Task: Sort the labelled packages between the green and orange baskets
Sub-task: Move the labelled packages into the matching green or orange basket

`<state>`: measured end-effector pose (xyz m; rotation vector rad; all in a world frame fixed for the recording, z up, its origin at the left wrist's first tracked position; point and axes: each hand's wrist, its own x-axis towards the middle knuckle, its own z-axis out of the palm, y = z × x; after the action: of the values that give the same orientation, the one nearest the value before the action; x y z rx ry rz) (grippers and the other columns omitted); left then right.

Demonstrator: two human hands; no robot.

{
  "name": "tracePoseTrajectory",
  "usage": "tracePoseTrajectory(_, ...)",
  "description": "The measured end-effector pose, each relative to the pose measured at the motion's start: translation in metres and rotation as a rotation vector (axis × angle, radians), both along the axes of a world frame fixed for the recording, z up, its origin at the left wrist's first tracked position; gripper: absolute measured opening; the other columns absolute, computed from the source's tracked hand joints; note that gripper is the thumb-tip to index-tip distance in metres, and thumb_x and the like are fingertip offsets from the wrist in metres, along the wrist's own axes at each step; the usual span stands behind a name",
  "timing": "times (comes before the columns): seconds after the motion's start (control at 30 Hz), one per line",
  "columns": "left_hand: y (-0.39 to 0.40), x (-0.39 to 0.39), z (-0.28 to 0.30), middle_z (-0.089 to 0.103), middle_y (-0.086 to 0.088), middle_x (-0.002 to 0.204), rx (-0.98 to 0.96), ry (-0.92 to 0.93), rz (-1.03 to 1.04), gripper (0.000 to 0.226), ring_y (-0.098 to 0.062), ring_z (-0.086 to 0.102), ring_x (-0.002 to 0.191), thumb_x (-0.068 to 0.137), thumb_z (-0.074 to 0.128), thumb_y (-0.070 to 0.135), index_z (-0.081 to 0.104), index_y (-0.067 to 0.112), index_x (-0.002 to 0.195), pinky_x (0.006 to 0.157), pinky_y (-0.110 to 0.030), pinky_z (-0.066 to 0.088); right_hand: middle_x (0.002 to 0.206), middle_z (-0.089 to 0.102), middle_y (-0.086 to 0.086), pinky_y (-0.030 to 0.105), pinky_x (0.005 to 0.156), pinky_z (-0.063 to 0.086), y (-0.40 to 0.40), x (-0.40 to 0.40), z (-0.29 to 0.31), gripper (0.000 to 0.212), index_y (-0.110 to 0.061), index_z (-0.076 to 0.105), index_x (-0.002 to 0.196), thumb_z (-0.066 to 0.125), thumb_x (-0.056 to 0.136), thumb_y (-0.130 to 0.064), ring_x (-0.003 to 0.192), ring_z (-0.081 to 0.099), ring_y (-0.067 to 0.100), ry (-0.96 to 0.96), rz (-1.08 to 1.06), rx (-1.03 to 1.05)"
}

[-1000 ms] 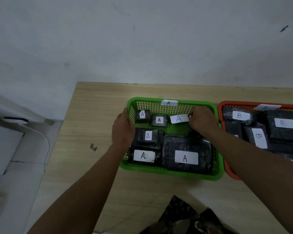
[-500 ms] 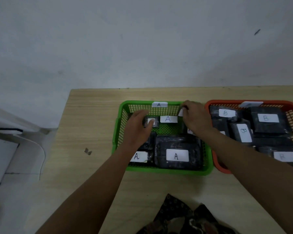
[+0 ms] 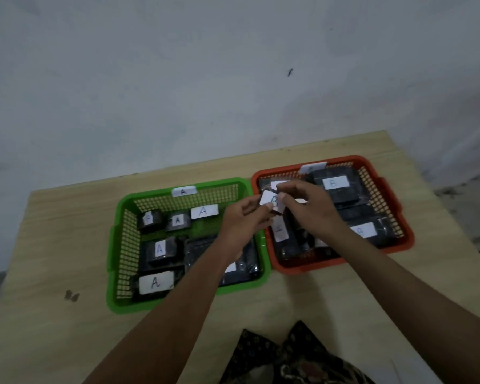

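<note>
The green basket on the left now holds only packages marked A, and both hands have come out of it. A moment ago they were reaching among those A packages; now the left hand and right hand pinch a small package between them, its white label reading, I think, B, though it is blurred. It hangs over the gap where the two rims meet, just above the near-left corner of the orange basket, where the other B packages lie. The stray looks found; it only needs setting down there.
</note>
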<state>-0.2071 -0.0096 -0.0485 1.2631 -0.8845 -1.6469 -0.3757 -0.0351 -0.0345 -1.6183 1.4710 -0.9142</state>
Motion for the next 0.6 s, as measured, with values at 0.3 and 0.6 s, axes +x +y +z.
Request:
tracePoseTrajectory(0.3, -0.006, -0.067, -0.008, 0.073, -0.008, 0.110, 0.089, -0.022, 0.008, 0.031, -0.018, 0.074, 0.094, 0.091, 0.068, 0.017, 0.064, 0.011, 0.121, 0.080, -0.026, 0.060, 0.109, 0.068, -0.010, 0.022, 0.081, 0.054, 0.003, -0.075, -0.015, 0.041, -0.027, 0.066, 0.119, 0.077, 0.082, -0.015, 0.100, 0.064, 0.005, 0.001, 0.074, 0.080)
tracePoseTrajectory(0.6, -0.022, -0.102, -0.022, 0.068, -0.005, 0.120, -0.556, -0.958, -0.105, 0.046, -0.018, 0.060, 0.112, 0.081, 0.076, 0.035, 0.067, 0.013, 0.121, 0.098, -0.031, 0.049, 0.121, 0.060, 0.004, 0.017, 0.093, 0.046, -0.007, -0.140, -0.037, 0.055, -0.011, 0.060, 0.128, 0.079, 0.077, -0.016, 0.111, 0.057, 0.015, 0.297, 0.097, -0.181)
